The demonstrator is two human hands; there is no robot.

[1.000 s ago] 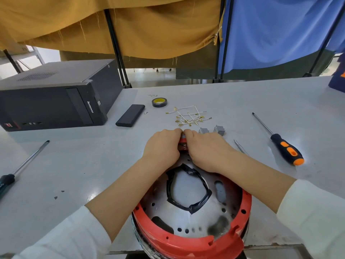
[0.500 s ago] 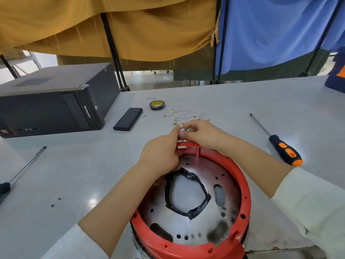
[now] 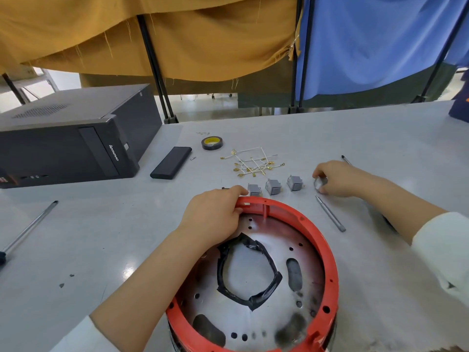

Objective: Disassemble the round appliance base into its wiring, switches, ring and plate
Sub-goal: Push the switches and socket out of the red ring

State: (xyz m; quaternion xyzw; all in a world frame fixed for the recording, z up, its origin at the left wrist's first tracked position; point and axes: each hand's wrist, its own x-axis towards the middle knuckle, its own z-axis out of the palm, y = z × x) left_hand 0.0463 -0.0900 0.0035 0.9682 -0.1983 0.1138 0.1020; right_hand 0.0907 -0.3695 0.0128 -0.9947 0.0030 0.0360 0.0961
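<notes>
The round base lies at the table's near edge: a red plastic ring [image 3: 327, 252] around a perforated metal plate [image 3: 276, 316] with a loop of black tape [image 3: 250, 269] at its centre. My left hand [image 3: 213, 217] grips the ring's far rim. Three grey switches [image 3: 273, 186] stand in a row just beyond the ring. My right hand [image 3: 337, 177] pinches a fourth grey switch [image 3: 319, 183] on the table at the right end of that row. A heap of white wires with brass terminals [image 3: 253, 162] lies farther back.
A black computer case [image 3: 68, 143] sits at the left, with a flat black bar [image 3: 171, 162] and a tape roll [image 3: 212, 143] beside it. A long screwdriver [image 3: 28, 228] lies at the left, a thin metal tool [image 3: 330, 213] right of the ring. Cloth hangs on racks behind.
My right hand has moved away from the ring's far rim to the right, carrying a grey switch down to the table beside the others. My left hand stays on the rim.
</notes>
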